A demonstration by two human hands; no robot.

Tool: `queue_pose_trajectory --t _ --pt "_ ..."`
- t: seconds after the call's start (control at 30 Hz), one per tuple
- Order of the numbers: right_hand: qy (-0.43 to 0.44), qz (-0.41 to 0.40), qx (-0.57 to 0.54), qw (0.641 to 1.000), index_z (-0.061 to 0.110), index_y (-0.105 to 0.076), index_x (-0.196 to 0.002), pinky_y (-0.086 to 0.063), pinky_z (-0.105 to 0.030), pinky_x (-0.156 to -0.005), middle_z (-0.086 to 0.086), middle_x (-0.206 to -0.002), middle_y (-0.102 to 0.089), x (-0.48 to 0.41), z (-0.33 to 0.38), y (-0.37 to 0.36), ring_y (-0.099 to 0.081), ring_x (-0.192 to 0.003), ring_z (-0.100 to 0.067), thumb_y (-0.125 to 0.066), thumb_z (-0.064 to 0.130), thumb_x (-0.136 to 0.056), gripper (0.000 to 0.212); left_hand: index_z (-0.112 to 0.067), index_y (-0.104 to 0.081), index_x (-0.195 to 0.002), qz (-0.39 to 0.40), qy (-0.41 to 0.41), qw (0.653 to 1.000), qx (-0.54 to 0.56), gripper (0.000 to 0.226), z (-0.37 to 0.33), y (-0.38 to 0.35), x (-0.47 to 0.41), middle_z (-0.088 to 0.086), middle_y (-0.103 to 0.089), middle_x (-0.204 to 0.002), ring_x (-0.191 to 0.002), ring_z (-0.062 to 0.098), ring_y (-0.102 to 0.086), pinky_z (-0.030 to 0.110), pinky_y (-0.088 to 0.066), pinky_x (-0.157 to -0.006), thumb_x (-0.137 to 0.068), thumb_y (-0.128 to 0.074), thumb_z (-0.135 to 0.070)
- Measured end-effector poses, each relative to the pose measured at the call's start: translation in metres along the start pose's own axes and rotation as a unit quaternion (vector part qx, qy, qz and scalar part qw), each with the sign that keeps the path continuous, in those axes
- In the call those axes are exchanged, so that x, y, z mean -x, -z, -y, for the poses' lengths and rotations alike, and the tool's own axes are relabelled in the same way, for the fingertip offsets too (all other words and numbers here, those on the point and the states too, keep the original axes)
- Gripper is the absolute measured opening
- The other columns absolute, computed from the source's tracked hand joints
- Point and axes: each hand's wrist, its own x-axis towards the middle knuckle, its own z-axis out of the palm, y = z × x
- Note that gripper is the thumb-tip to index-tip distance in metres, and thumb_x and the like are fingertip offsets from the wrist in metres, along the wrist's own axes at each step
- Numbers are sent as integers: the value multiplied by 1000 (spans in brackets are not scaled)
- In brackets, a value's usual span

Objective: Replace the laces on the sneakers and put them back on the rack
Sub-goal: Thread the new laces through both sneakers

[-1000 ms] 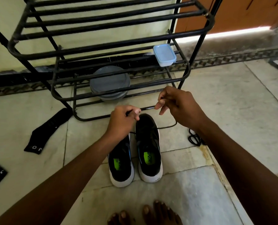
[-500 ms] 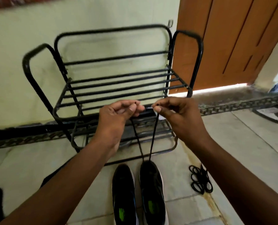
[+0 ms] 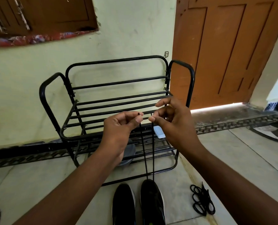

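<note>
Hands raised from shoe level: left hand point(image 3: 120, 127) and right hand point(image 3: 172, 125) each pinch a lace point(image 3: 153, 151) end, thumb to forefinger, taut from right sneaker point(image 3: 152, 202); probably evening ends, lacing barely begun.

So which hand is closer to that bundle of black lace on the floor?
Right. The right hand, pinching the threaded lace, is up and left of the bundle; the left hand, pinching its other end, is farther left.

left hand point(image 3: 118, 127): pinches lace point(image 3: 142, 151) end | right hand point(image 3: 172, 125): pinches other end
</note>
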Motion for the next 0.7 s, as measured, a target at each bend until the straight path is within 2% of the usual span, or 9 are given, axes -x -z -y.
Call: queue_pose_trajectory --t 0.07,0.17,0.3,0.43,0.57,0.7 --pt "-4 -1 -10 1000 19 -59 -108 -62 -42 -72 1 -79 -72 -1 1 -2 -72 -75 -14 -81 11 -85 33 -7 -77 -95 -7 -9 1000 5 12 -2 0 -2 4 -80 -96 -91 11 -75 11 -53 -73 -84 -77 -1" --pt "-7 2 -27 1000 19 -59 -107 -60 -53 -75 0 -79 -73 -1 1 -6 -72 -77 -17 -81 11 -85 32 -8 -76 -92 -11 -9 1000 1 11 -4 -2 -2 4 -79 -91 -86 10 -74 12 -53 -72 -84 -78 -1" --pt "-2 -9 -36 999 14 -59 -108 -60 -51 -75 -3 -81 -73 -3 3 -9 -73 -79 -18 -80 9 -86 31 -12 -76 -87 -17 2 1000 15 10 -4 -7 -2 -2 -77 -84 -83 6 -72 11 -53 -72 -84 -78 -2" --pt "1 -11 -31 999 12 -59 -107 -60 -45 -74 -2 -80 -73 -4 3 -9 -73 -79 -16 -81 10 -85 32 -13 -77 -87 -24 19 999 23 8 -5 -7 -1 -2 -78 -85 -80 2 -71 7 -50 -68 -83 -80 -5" --pt "8 -16 -27 999 15 -58 -105 -61 -51 -78 -2 -81 -73 -3 1 -9 -74 -81 -17 -82 11 -84 31 -8 -77 -91 -28 26 999 17 9 -6 -8 0 3 -79 -89 -77 -1 -71 3 -48 -64 -83 -80 -6" --pt "5 -20 -37 999 17 -58 -102 -60 -53 -78 -2 -81 -73 -2 1 -9 -74 -81 -17 -82 11 -84 31 -12 -78 -88 -29 34 999 24 8 -7 -6 -1 1 -79 -86 -80 1 -71 2 -47 -64 -82 -81 -9"
